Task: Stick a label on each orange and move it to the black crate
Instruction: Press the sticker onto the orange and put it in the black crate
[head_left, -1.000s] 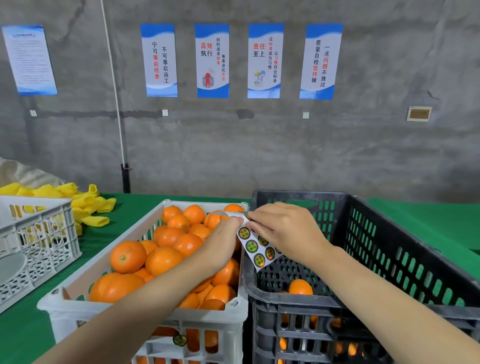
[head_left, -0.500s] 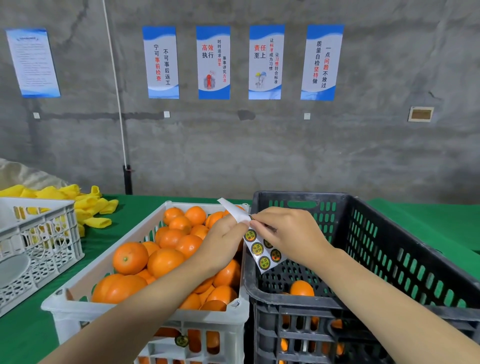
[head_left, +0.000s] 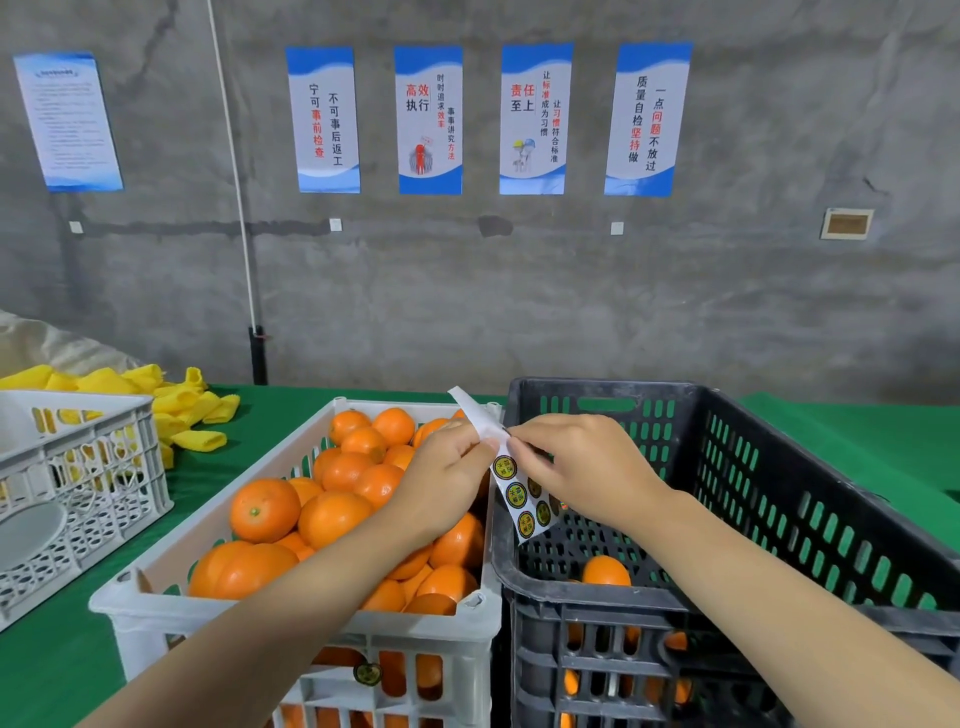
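Note:
A white crate in front of me is heaped with oranges. To its right stands the black crate, with an orange on its floor and more showing through the front slots. Above the seam between the crates, my left hand pinches a white label sheet that carries several round yellow-green stickers. My right hand pinches at the sheet's upper edge with thumb and forefinger. The sheet's blank top end sticks up above both hands.
A second white crate stands at the left on the green table. Yellow foam sleeves lie in a heap behind it. A concrete wall with posters closes the back. A sticker clings to the white crate's front.
The sheet's blank top end has flipped upward and now stands above the hands. Both hands have stayed over the seam between the crates, working at the sheet's upper edge.

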